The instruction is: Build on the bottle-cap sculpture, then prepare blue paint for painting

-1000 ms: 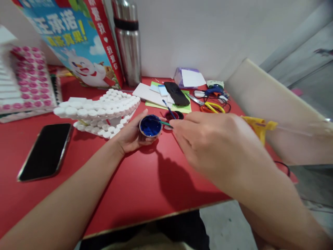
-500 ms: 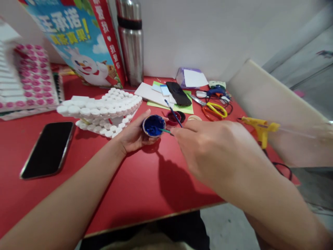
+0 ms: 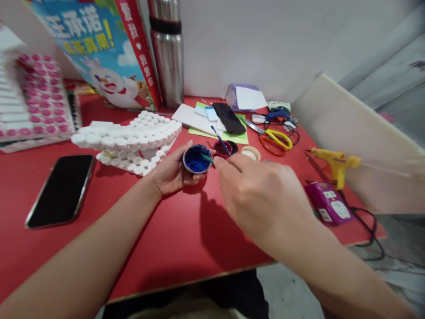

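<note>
My left hand (image 3: 171, 173) cups a small pot of blue paint (image 3: 195, 159) on the red table (image 3: 172, 239). My right hand (image 3: 262, 199) pinches a thin green-handled paintbrush (image 3: 209, 158) whose tip dips into the blue paint. Just behind the pot sits a small dark red paint pot (image 3: 222, 148) with another blue-handled brush (image 3: 220, 140) resting in it. A white model made of bottle caps (image 3: 128, 139) stands left of the pot, close to my left fingers.
A black phone (image 3: 61, 189) lies at the left. A steel flask (image 3: 168, 53) and a picture book (image 3: 96, 53) stand at the back. Scissors (image 3: 275, 139), a yellow glue gun (image 3: 335, 161), a purple power strip (image 3: 327, 204), a small lid (image 3: 251, 153) and papers lie at the right.
My right hand has moved left and nearer the blue pot, pushing the brush tip deeper into the paint. The view shifted, showing the purple power strip and the lid.
</note>
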Available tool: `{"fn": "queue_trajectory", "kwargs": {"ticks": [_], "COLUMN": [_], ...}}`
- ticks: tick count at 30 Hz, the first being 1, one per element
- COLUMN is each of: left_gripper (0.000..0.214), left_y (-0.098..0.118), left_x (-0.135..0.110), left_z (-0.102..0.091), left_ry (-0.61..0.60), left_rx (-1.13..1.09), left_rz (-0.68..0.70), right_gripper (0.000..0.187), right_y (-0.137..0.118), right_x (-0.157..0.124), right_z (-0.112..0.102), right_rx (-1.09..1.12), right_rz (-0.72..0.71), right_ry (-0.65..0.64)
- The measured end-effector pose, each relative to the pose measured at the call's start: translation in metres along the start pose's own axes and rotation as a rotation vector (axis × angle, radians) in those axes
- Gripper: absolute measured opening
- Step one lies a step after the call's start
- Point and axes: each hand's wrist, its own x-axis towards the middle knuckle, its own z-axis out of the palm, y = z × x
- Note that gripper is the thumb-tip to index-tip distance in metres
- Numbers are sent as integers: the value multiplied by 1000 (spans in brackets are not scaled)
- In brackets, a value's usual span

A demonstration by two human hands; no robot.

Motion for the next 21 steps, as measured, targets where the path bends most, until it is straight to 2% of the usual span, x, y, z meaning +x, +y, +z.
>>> {"fn": "queue_trajectory", "kwargs": {"ticks": [5, 9, 16, 21], "left_gripper": [55, 52, 51, 52], "left_y": [1, 1, 0, -1], "left_x": [-2, -3, -1, 0], "left_z": [0, 2, 3, -1], "left_ry": [24, 58, 60, 28], "left_rx": [15, 11, 11, 5], "left_rz": [-19, -14, 5, 3], "right_gripper": [30, 31, 27, 30], "right_y": [4, 7, 4, -3], "right_x": [-4, -11, -9, -4], "right_z": [0, -3, -3, 0], "right_rx": [83, 106, -45, -35], "right_rz": [-32, -82, 97, 49], "right_ry": [21, -8, -28, 26]}}
